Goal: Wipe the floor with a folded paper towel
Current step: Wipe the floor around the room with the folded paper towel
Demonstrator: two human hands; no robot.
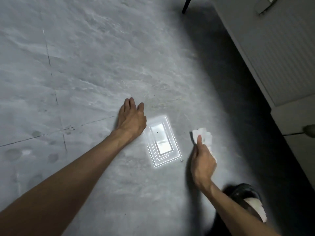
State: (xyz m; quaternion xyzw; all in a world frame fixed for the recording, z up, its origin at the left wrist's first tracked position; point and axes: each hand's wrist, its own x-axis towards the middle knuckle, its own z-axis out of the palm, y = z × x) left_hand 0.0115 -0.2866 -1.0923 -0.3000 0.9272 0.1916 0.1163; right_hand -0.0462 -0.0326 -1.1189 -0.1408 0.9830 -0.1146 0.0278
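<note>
Hidden: the lower part of the paper towel (205, 135) is covered by the right hand (203, 160). That hand's fingers are out of sight behind it, and only the thumb shows.
Hard to make out: whether the towel touches the floor (85, 65) cannot be told, as motion blur softens its folds.
Cut off: a black shoe (243, 193) at the floor's lower right edge and a dark slanted leg (186, 5) at its top edge.
Right hand: grips the towel, with the thumb pressed on its near face.
Left hand (131, 120): fingers straight and together, laid flat on the floor, holding nothing.
Towel: white, crumpled and layered, right of the floor's middle, near the shadowed strip beside the cabinet (276, 48).
Floor: grey, mottled and stone-like, with thin dark joint lines (49, 57).
Glare (162, 142): a bright rectangle of nested outlines between the hands.
Cabinet: pale, with a finely ribbed panel.
</note>
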